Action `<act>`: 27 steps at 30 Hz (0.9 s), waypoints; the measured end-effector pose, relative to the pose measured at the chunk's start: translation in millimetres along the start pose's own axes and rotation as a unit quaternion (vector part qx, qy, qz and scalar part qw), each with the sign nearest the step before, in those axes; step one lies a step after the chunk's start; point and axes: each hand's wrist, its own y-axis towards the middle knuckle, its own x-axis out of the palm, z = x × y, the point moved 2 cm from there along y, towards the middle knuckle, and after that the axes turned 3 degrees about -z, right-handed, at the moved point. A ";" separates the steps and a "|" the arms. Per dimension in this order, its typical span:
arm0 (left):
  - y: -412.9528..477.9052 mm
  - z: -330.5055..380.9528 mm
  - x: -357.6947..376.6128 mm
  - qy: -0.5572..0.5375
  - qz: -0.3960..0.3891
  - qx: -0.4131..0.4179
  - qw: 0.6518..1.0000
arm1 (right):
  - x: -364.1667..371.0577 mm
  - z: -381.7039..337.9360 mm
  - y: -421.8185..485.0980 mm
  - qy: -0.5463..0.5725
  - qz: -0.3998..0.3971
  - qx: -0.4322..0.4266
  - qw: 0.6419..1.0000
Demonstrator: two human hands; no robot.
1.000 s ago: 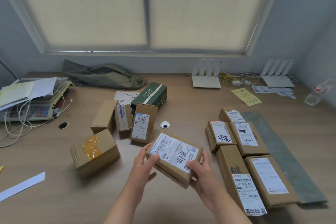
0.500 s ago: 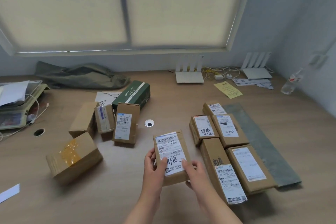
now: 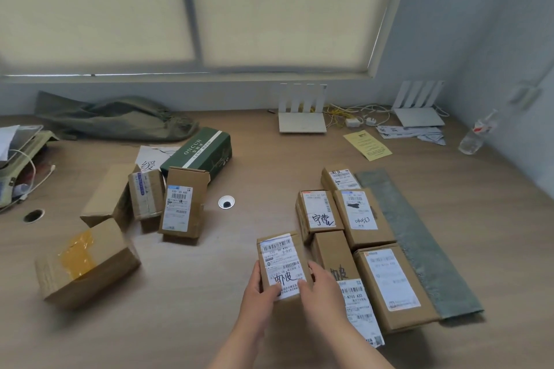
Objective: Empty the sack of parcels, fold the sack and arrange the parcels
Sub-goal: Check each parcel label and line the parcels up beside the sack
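My left grip (image 3: 260, 293) and right grip (image 3: 324, 289) are both clamped on one parcel (image 3: 280, 260). Their thumbs curl onto its near label edge, so the box reaches away from me between the two grips, label up. It sits just left of the block (image 3: 361, 219) of five parcels, which lies against the folded sack (image 3: 419, 246); whether it rests on the surface (image 3: 195, 293) or hangs just above it I cannot quite tell. The loose parcels (image 3: 180, 204) stand well apart to the left.
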 end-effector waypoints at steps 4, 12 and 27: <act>16.6 -12.4 11.6 0.015 0.011 -0.005 1.000 | 4.9 10.8 17.7 -0.058 -0.011 -0.005 0.998; 50.4 -33.1 19.3 0.048 0.043 0.006 0.998 | 13.4 19.1 44.3 -0.219 -0.049 -0.010 0.974; 57.1 -34.5 35.5 0.069 0.028 -0.007 0.997 | 10.2 30.8 53.1 -0.268 -0.030 -0.115 0.956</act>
